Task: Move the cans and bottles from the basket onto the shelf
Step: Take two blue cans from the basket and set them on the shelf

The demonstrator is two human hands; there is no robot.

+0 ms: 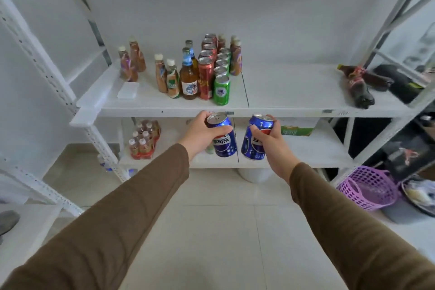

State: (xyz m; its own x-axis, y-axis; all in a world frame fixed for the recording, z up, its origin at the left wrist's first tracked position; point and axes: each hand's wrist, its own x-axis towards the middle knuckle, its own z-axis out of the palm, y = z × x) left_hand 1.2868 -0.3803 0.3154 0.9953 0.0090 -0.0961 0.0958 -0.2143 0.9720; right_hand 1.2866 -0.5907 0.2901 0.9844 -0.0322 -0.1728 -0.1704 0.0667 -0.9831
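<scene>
The left hand (200,132) curls round a blue cola can (222,135), thumb across its printed side and its silver pull-tab lid tilted toward the camera; the right hand (270,143) grips a second blue can (255,138) the same way, leaning slightly left. Both smooth metal cylinders are held in the air just below the front lip of the white shelf (282,110), close together but apart. Brown knit sleeves (131,207) run back from the wrists over pale glossy floor tiles. Low on the right sits the purple basket (369,187), a plastic lattice with looped handles. On the flat matte shelf board, a green can (221,89) fronts a row of like cans, beside tall red cans (206,79), a brown glass beer bottle (189,77) and slim capped bottles (167,77). Far right, a dark bottle (359,87) lies on its side.
</scene>
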